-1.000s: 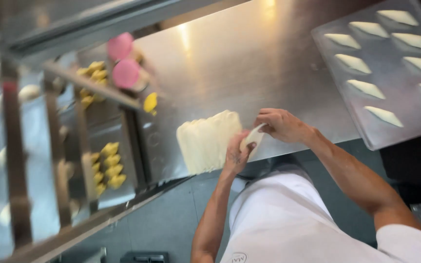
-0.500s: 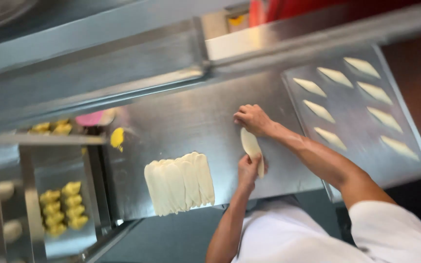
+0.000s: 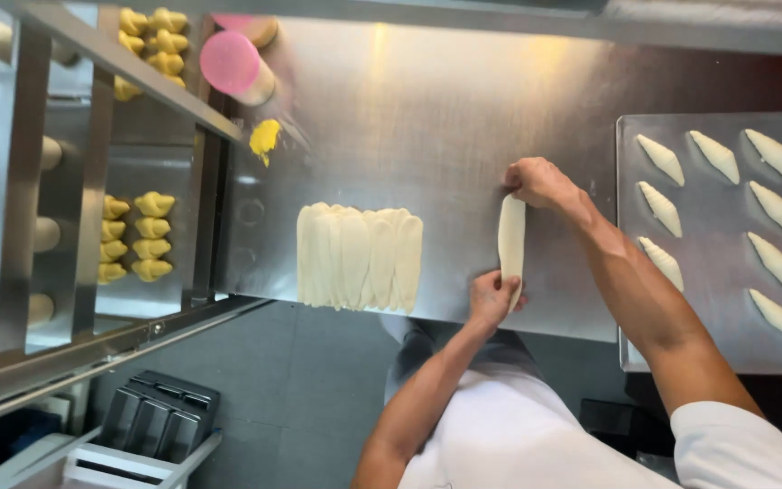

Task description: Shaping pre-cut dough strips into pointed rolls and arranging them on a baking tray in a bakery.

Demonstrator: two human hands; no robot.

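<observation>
A single strip of pale dough [image 3: 511, 243], long and narrow with rounded ends, is stretched lengthwise above the steel worktop [image 3: 427, 118]. Its far end is pinched by the right hand [image 3: 536, 181] at 12 o'clock; its near end is gripped by the left hand [image 3: 492, 297] at 6 o'clock. The strip runs almost straight between the two hands, smooth-surfaced and slightly wider at mid-length.

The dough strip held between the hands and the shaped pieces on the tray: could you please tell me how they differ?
The dough strip is long and stretched flat between both hands; the shaped pieces are short, pointed spindles. The strip lies over the steel table; the pieces lie in rows on the tray, untouched. Both are pale raw dough.
</observation>
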